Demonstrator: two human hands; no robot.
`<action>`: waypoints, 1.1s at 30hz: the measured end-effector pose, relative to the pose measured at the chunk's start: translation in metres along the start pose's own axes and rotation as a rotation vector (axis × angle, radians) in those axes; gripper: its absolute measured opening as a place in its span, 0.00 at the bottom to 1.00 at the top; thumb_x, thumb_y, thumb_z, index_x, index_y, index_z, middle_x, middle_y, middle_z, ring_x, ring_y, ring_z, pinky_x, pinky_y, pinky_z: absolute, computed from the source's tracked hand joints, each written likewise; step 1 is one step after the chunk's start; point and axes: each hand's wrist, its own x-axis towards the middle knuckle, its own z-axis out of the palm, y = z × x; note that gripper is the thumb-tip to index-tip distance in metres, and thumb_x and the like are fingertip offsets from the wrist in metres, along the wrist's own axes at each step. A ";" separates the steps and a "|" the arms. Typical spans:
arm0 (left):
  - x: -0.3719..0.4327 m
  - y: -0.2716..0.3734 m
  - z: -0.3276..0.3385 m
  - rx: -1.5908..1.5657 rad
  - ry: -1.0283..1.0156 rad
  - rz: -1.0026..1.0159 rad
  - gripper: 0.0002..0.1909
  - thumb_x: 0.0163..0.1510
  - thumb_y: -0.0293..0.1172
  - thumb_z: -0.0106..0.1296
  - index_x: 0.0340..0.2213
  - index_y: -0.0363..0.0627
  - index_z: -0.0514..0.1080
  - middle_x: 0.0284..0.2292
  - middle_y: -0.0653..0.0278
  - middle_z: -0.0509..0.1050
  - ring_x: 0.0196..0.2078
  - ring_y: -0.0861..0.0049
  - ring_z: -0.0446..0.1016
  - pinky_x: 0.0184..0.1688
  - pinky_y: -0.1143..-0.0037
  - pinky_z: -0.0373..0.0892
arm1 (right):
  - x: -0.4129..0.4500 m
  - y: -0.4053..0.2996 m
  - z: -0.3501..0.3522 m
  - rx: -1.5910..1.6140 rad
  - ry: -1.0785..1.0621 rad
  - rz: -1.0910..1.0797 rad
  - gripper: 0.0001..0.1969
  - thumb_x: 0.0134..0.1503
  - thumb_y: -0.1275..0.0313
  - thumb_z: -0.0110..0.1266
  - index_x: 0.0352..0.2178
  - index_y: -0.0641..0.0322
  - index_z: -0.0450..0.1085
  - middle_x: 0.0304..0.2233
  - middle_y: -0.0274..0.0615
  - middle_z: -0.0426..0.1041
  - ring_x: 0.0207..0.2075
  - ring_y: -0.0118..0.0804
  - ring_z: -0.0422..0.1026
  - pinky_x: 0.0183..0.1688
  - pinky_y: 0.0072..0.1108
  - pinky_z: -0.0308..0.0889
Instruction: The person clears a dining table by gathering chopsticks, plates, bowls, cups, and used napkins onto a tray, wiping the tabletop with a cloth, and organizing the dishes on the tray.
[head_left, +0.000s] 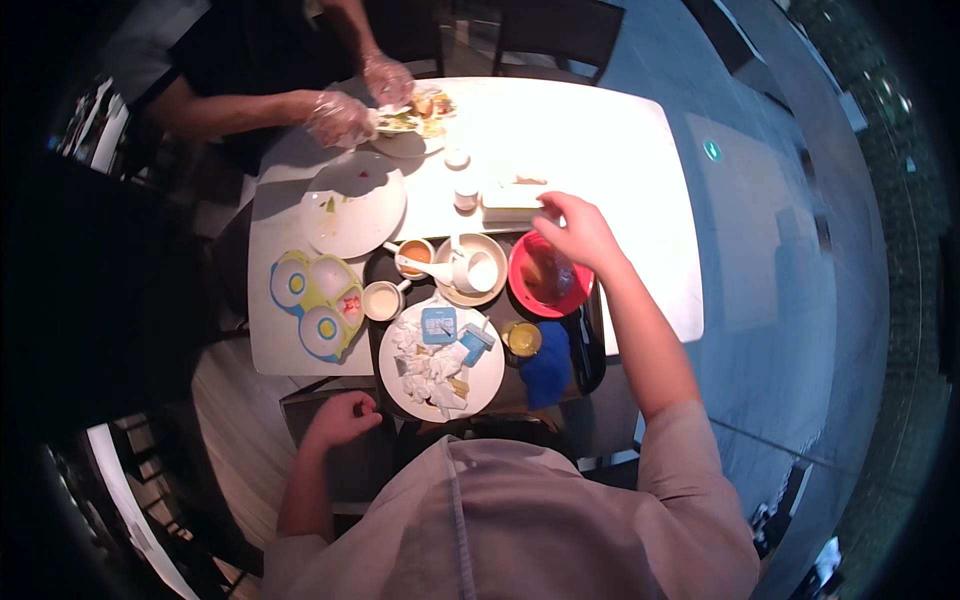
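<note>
My right hand (577, 225) reaches over the far rim of a red bowl (517, 296) holding dark liquid, its fingertips by a white rectangular box (510, 201); whether they touch is unclear. Over the chair, left of the tray, my left hand (341, 420) is empty with loosely curled fingers. The dark tray (592, 337) bears the red bowl, two white cups (382, 301), a cream bowl (491, 291) with a white cup and spoon inside, a yellowish glass (523, 340), a blue cloth (547, 367) and a white plate (491, 375) heaped with crumpled tissues and blue packets.
Across the table (645, 225), a person's gloved hands (341, 120) handle a plate with food scraps. A large soiled plate (356, 217) and a divided children's plate (319, 300) lie left of the tray. Small white containers (466, 198) stand centrally; a dark chair (559, 34) is beyond.
</note>
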 end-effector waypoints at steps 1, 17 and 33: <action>-0.001 -0.021 0.015 -0.112 0.070 -0.038 0.15 0.47 0.36 0.61 0.33 0.38 0.73 0.26 0.69 0.74 0.28 0.84 0.70 0.34 0.78 0.69 | 0.031 -0.006 0.012 0.006 -0.022 -0.049 0.22 0.48 0.67 0.55 0.45 0.65 0.70 0.40 0.53 0.74 0.44 0.50 0.73 0.49 0.32 0.67; 0.032 -0.056 0.091 -0.999 0.179 -0.226 0.32 0.55 0.43 0.55 0.56 0.44 0.58 0.50 0.60 0.68 0.52 0.69 0.67 0.47 0.67 0.66 | 0.237 -0.013 0.118 -0.473 -0.196 0.164 0.37 0.43 0.69 0.64 0.56 0.50 0.57 0.49 0.57 0.66 0.50 0.53 0.68 0.52 0.33 0.65; 0.027 0.017 0.026 -0.075 0.577 0.196 0.21 0.45 0.29 0.60 0.41 0.37 0.69 0.40 0.56 0.69 0.39 0.69 0.70 0.42 0.74 0.67 | -0.009 -0.082 -0.069 -0.275 -0.091 -0.096 0.30 0.43 0.61 0.60 0.47 0.65 0.64 0.39 0.56 0.72 0.43 0.53 0.72 0.46 0.34 0.68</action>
